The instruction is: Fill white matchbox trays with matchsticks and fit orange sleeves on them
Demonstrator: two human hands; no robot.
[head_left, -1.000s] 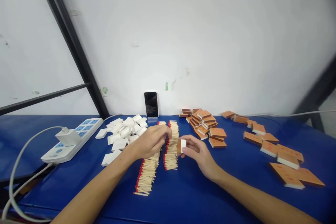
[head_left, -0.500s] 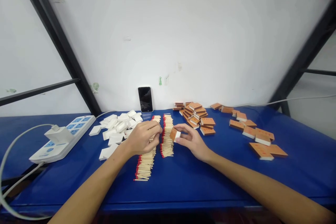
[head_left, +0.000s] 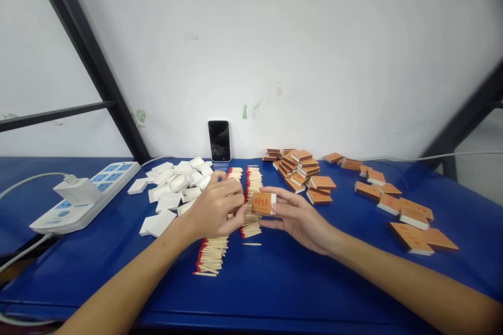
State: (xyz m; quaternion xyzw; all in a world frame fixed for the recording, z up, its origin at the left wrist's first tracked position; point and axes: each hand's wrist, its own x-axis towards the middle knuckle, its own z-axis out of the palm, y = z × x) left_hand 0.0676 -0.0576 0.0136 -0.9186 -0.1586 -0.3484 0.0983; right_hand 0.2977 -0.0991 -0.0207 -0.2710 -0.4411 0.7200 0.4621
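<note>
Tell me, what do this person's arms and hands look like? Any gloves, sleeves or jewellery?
The left hand and right hand are bare: no gloves. The left forearm and right forearm are uncovered, with no sleeve in view. No watch, ring or bracelet shows.

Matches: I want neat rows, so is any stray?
Yes. One match lies alone on the table, just past the near end of the right row, apart from it, below the box in the right hand.

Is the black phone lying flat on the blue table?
No, the phone stands upright, leaning against the white wall at the back edge of the table.
</note>
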